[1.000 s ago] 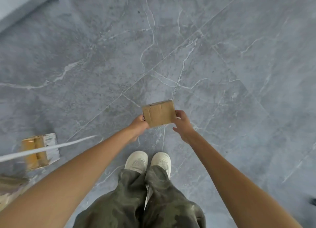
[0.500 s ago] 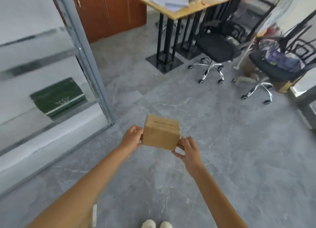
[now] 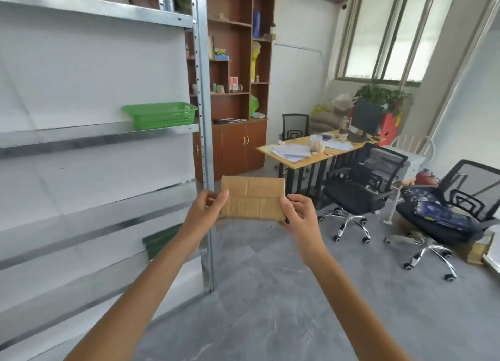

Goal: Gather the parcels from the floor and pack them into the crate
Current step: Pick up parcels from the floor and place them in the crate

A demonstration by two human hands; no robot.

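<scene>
Office, beside the metal shelving [image 3: 201, 117]: your left grip [image 3: 205, 212] and right grip [image 3: 297, 216] pinch the ends of one cardboard parcel [image 3: 253, 198], off the floor, not yet crated.

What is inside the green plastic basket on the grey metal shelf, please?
Nothing rises above the rim of the green plastic mesh basket on the grey metal shelf. Its bottom is hidden behind its near wall, so low contents cannot be ruled out.
</scene>
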